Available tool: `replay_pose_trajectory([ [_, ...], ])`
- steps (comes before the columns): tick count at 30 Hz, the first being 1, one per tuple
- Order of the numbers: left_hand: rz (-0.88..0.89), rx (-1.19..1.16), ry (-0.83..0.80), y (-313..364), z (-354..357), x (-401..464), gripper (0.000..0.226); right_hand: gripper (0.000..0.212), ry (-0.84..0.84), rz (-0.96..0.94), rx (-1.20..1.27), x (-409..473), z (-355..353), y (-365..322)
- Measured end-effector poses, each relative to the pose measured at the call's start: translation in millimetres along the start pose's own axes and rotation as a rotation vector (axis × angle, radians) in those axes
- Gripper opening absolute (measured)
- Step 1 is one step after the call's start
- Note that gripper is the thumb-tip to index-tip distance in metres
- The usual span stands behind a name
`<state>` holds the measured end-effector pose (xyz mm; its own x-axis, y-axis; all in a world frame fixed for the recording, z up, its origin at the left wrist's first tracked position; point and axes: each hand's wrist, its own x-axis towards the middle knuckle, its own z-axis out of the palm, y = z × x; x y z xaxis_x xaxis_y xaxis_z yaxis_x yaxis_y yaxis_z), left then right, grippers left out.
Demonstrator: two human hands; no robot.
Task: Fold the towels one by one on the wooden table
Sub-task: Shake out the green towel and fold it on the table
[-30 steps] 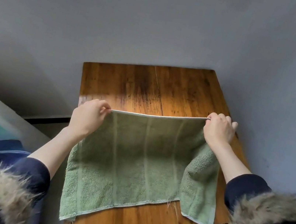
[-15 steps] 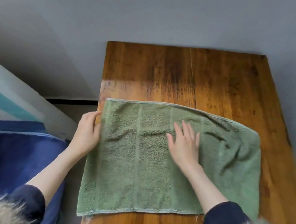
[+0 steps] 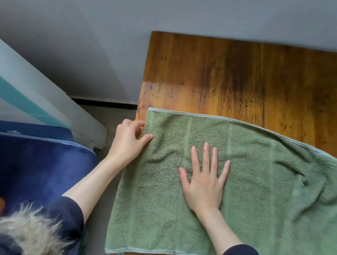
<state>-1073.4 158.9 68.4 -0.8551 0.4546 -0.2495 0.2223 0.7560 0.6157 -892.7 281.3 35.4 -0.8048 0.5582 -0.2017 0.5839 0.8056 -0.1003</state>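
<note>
On wooden table, green towel under flat right hand, left hand pinching edge

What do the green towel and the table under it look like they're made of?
Green towel: looks like cotton terry, matte and fuzzy, with a looped pile, flat woven bands and a stitched hem; the exact fibre can't be told. Table: wood, judging by the grain lines and a plank seam; the amber surface has a slight sheen, probably varnish, with dark worn patches.

soft even daylight, mild motion blur, wide-angle bending at the edges.
</note>
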Motion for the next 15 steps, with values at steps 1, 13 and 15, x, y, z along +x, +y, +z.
replay_pose_trajectory([
  [1,0.015,0.03,0.001,6,1,-1,0.018,0.065,0.013,-0.001,0.004,0,0,-1],
  [13,0.388,-0.001,-0.055,41,14,-36,0.02,0.058,0.054,-0.006,0.032,0,0,1],
  [15,0.276,0.01,-0.084,39,10,-17,0.037,0.059,0.047,-0.001,0.034,0,0,0],
])
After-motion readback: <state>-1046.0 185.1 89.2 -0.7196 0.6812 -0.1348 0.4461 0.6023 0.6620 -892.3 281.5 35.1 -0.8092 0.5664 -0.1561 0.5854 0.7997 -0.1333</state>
